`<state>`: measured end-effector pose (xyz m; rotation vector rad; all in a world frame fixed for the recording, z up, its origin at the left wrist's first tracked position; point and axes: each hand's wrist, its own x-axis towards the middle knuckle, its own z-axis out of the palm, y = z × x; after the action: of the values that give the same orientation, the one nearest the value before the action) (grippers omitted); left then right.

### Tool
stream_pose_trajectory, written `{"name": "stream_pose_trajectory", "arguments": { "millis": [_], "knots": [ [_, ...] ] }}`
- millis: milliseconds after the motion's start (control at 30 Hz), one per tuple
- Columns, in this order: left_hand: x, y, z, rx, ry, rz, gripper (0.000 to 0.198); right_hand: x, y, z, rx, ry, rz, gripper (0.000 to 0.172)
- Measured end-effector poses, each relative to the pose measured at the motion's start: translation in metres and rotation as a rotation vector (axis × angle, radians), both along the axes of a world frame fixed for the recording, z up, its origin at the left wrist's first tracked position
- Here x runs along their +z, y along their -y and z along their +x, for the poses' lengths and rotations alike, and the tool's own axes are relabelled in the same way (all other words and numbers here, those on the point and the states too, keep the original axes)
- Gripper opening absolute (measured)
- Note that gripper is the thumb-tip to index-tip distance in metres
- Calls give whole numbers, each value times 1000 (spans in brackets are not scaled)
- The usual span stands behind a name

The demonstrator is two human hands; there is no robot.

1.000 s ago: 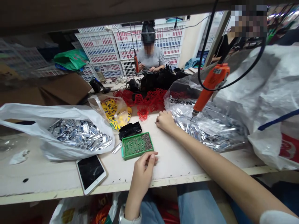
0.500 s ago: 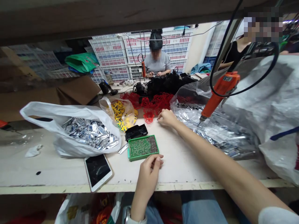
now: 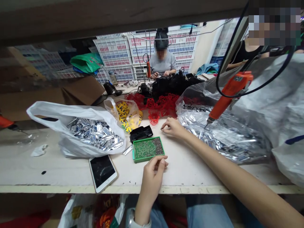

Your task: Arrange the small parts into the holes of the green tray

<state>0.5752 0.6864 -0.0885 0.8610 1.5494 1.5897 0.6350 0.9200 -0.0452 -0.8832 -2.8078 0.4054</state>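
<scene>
My right hand is over the table between the black plastic part and the clear bag, its thumb and index finger pinched on a small dark thing too tiny to name. Near the front rim of a green tray rests my left hand, fingers loosely bent, thumb apart from the index finger, with nothing visible in it. The tray holds many small metal screws, heaped toward its right side. Just behind it lies a black plastic part. A red plastic frame lies farther back.
Silver pieces fill a white bag at left and a clear bag at right. An orange electric screwdriver hangs above the latter. A phone lies by the front edge. Yellow pieces sit behind; a person works opposite.
My right hand has drawn a little nearer to me, away from the red frames, still pinched. My left hand stays by the tray. The whole view has shifted slightly.
</scene>
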Motion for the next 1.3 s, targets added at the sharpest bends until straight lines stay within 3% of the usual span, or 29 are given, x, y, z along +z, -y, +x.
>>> {"name": "stream_pose_trajectory", "arguments": {
  "millis": [200, 333, 567, 967, 1300],
  "knots": [
    [4, -3, -12, 242, -1, 51, 52, 5, 53, 19, 137, -304, -143, 15],
    [14, -14, -37, 205, -83, 61, 46, -4, 73, 12, 192, -457, -158, 13],
    [12, -29, -64, 34, -187, 90, 28, -18, 75, 12, 266, -569, -94, 11],
    [14, -32, -61, 100, -288, 35, 18, -26, 76, 11, 265, -558, 15, 9],
    [12, -39, -55, 133, -183, 47, 20, -28, 78, 9, 208, -576, 10, 10]
  ]
}}
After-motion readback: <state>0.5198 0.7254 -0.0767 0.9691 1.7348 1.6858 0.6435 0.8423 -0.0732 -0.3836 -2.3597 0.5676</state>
